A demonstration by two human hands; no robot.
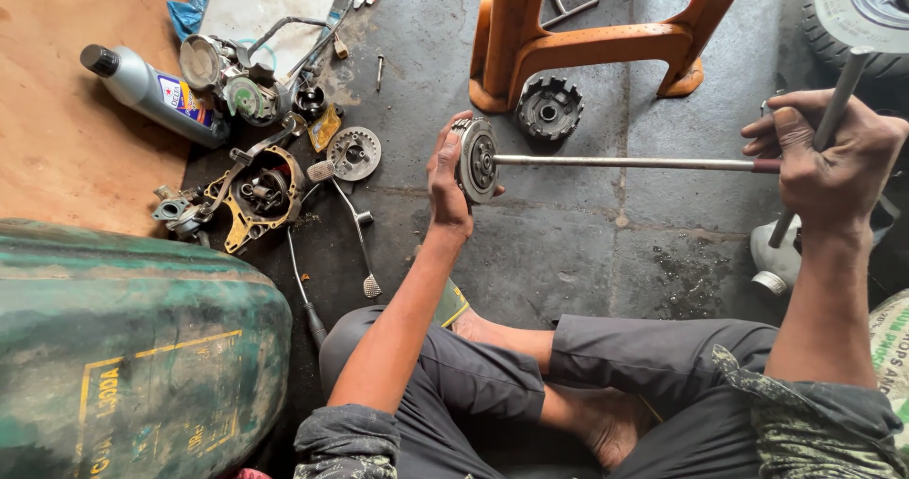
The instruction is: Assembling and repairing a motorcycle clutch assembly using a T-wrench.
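Grey floor lies under us as we sit cross-legged. Well left of our left hand lie an oil bottle, a yellow engine cover and a small sprocket plate. Our left hand wraps around the rim of a clutch drum, holding it upright on edge. From its centre a long T-wrench runs across to our right hand, which grips the crossbar tight. Beyond the drum, just past our left fingers, a toothed hub rests beside an orange stool.
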